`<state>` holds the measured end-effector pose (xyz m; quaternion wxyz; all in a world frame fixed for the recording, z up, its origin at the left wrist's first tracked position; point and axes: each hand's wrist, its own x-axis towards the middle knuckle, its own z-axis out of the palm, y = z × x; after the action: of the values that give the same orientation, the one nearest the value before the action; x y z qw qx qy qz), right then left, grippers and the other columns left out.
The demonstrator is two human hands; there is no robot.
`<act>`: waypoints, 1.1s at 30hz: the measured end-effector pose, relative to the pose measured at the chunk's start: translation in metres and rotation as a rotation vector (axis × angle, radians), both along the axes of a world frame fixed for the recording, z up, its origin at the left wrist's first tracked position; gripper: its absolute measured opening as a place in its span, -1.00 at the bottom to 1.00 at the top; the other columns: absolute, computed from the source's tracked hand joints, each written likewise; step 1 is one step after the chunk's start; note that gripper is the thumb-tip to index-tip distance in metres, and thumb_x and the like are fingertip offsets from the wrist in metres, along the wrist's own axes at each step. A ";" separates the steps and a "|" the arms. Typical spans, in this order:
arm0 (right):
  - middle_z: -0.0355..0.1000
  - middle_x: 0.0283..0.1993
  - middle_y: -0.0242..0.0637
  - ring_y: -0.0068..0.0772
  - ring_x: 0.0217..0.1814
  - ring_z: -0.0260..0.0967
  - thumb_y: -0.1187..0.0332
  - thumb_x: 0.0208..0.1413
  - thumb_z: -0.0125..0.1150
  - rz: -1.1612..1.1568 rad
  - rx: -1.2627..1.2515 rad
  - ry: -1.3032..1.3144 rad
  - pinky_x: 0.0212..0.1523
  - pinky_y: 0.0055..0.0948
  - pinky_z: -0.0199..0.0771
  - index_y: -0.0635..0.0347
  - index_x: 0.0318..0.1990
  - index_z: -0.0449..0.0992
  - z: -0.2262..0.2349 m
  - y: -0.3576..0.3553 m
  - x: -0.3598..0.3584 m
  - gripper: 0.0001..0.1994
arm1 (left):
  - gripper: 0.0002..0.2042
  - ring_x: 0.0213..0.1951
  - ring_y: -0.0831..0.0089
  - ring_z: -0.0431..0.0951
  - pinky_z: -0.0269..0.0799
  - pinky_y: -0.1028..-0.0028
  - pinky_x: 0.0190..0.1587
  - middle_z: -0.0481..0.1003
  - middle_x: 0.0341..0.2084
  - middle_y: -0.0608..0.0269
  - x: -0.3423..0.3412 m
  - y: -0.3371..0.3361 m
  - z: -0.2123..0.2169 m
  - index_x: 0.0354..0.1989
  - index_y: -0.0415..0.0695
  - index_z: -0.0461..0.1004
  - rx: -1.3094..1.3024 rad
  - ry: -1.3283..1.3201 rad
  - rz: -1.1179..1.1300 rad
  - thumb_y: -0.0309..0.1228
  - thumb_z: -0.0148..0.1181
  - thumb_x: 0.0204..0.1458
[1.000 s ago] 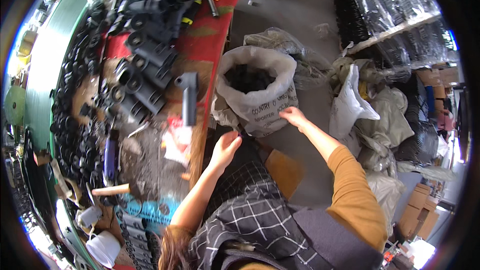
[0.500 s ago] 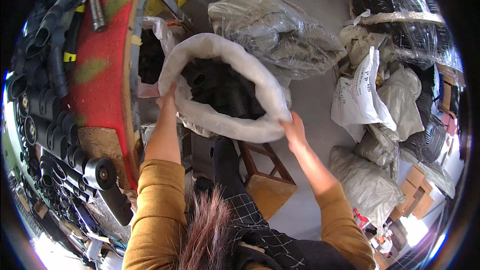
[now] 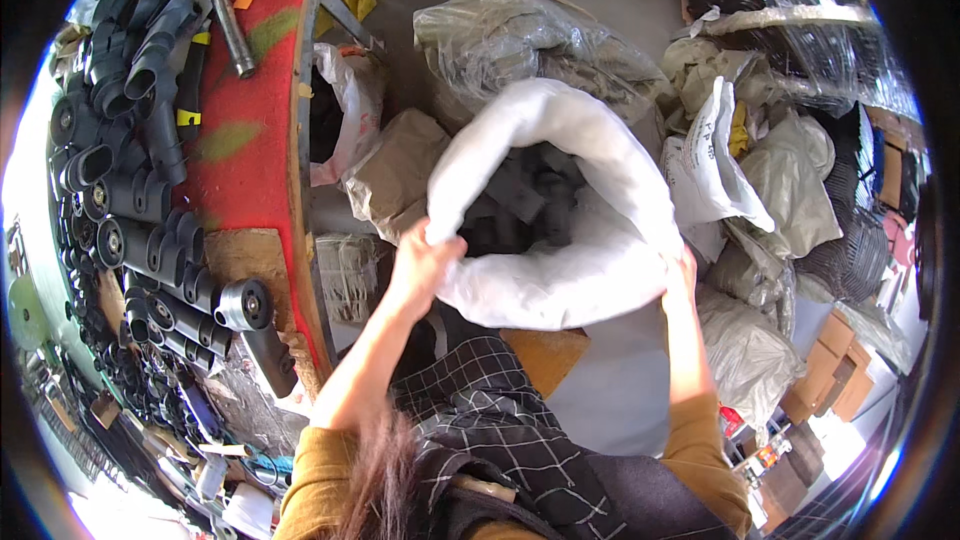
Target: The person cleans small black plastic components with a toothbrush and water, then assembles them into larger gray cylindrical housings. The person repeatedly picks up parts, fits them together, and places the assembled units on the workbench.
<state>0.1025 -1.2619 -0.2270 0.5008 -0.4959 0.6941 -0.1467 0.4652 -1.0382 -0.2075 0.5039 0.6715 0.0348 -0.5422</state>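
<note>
A white sack [image 3: 550,290] with a thick rolled rim stands tilted in front of me. Inside its mouth lie several dark plastic pieces [image 3: 515,200], partly blurred and in shadow. My left hand [image 3: 420,265] grips the rim at the near left, fingers closed on it. At the right side of the rim, my right hand [image 3: 680,275] is closed on the material, its fingertips partly hidden behind the fold. The sack's lower body is hidden under its own rim.
A red-topped bench [image 3: 240,155] at the left bears many black plastic fittings [image 3: 140,205] and a metal tube [image 3: 233,35]. A brown sack [image 3: 398,170] sits beside it. Plastic-wrapped bundles [image 3: 530,40] lie beyond, white bags [image 3: 715,160] at the right. A wooden stool [image 3: 548,355] is near my legs.
Both hands have carried the white sack to the right and nearer to me, still holding its rim. The brown sack beside the bench has come into sight.
</note>
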 end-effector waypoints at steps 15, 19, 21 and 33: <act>0.44 -0.05 -0.25 -0.17 0.00 0.33 0.35 -0.06 0.33 0.683 -0.819 0.537 0.10 -0.21 0.22 0.13 -0.26 0.56 -0.009 0.025 0.103 -0.81 | -0.24 0.18 0.05 0.29 0.24 0.20 0.19 0.25 0.13 -0.23 0.007 0.040 -0.004 0.23 -0.29 0.12 -0.063 -0.636 -0.341 -0.13 0.33 -0.06; 0.48 -0.17 -0.27 -0.15 -0.03 0.34 0.32 0.04 0.26 0.970 -0.667 0.016 0.05 -0.22 0.28 0.09 -0.33 0.64 0.036 0.078 0.222 -0.89 | -0.31 0.32 0.05 0.09 -0.02 0.18 0.35 0.11 0.28 -0.08 -0.021 0.197 0.081 0.27 -0.22 0.15 -0.127 -0.553 -0.559 -0.09 0.22 0.06; 0.45 -0.06 -0.20 -0.18 -0.03 0.35 0.36 0.17 0.11 1.216 -0.692 -0.156 0.05 -0.28 0.32 0.19 -0.18 0.61 0.061 0.122 0.281 -0.81 | -0.36 0.31 0.02 0.10 0.01 0.16 0.33 0.14 0.25 -0.13 -0.064 0.281 0.120 0.24 -0.12 0.22 -0.123 -0.481 -0.405 0.00 0.15 0.08; 0.01 0.30 0.12 0.12 0.34 -0.05 0.09 -0.26 0.52 1.145 -0.506 -0.116 0.34 0.01 -0.13 0.19 0.32 -0.02 0.090 0.336 0.402 0.02 | -0.39 0.30 0.18 0.18 0.09 0.32 0.30 0.25 0.22 -0.03 -0.322 0.390 0.145 0.26 -0.13 0.23 0.308 0.209 0.670 -0.03 0.11 0.12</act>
<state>0.5043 -0.9255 -0.1374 0.4039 -0.8833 0.2342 -0.0417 0.1429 -0.6486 -0.0630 0.5402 0.6318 0.3843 -0.4015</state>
